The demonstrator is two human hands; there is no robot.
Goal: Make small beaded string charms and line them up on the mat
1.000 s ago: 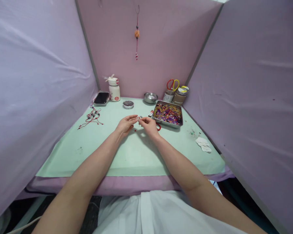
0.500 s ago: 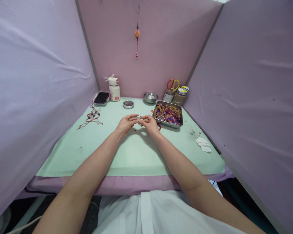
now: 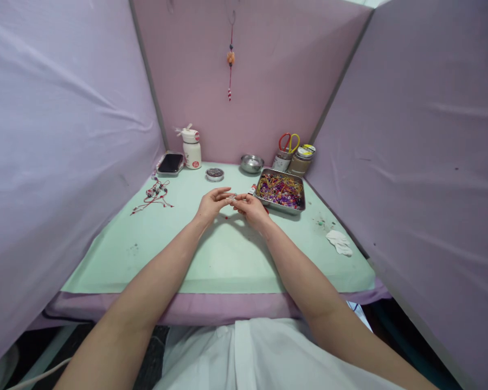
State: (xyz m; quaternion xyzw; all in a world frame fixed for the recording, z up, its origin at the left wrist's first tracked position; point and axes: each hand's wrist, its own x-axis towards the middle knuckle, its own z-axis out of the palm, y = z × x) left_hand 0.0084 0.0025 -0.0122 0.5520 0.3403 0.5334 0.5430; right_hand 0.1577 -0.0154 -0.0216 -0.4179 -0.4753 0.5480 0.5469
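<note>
My left hand (image 3: 212, 205) and my right hand (image 3: 251, 209) meet fingertip to fingertip above the middle of the green mat (image 3: 154, 254). Both pinch a small pale bead (image 3: 232, 198) on a thin red cord between them. A short bit of the red cord (image 3: 226, 218) shows below the hands, over the mat. The rest of it is hidden by my fingers. Just right of my right hand stands a metal tray (image 3: 282, 192) full of coloured cords and beads.
Finished red beaded strings (image 3: 153, 195) lie at the left. Along the back stand a phone (image 3: 171, 162), a white bottle (image 3: 191, 148), a small round tin (image 3: 214, 174), a steel bowl (image 3: 251, 163) and jars with scissors (image 3: 288, 147). A white scrap (image 3: 339, 241) lies at the right. Purple cloth walls close three sides.
My hands have drawn slightly closer together and lifted a little; the red cord loop beside my right hand is now mostly hidden. The camera shifted a touch.
</note>
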